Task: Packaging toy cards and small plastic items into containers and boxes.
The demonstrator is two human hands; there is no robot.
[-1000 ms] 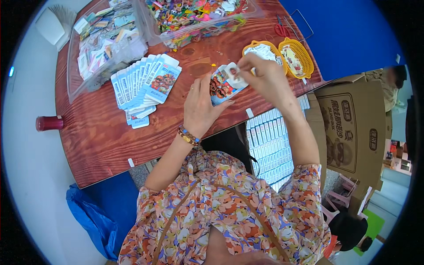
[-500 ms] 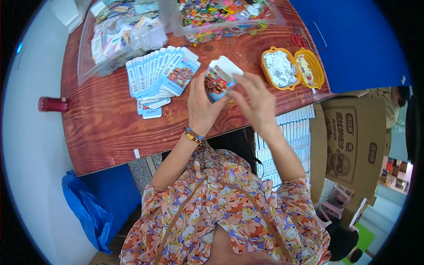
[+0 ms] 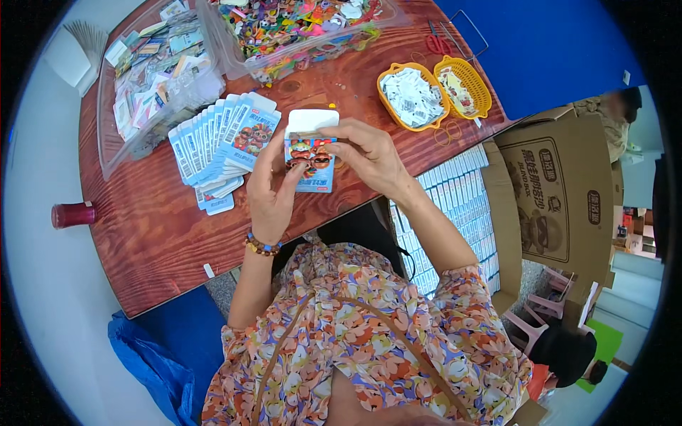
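A small light-blue printed box (image 3: 320, 180) with cartoon faces is held upright above the table's near edge, its white top flap raised. My left hand (image 3: 273, 195) grips its left side, thumb across the front. My right hand (image 3: 368, 157) pinches the upper right part near the opening, index finger along the rim. What may be inside the box is hidden. Left of my hands lies a fanned stack of flat light-blue boxes (image 3: 220, 138) on the red-brown wooden table (image 3: 163, 241).
Behind stand a clear bin of mixed packets (image 3: 160, 78) and a clear bin of colourful small pieces (image 3: 298, 32). Yellow baskets (image 3: 412, 96) hold white packets; red scissors (image 3: 435, 39) lie beyond. A carton (image 3: 561, 206) with rows of boxes (image 3: 455, 206) stands right. A dark-red jar (image 3: 73, 215) is far left.
The box has turned more upright, its flap now pointing away from me. My right hand has closed in on its upper edge. The whole view has shifted and turned.
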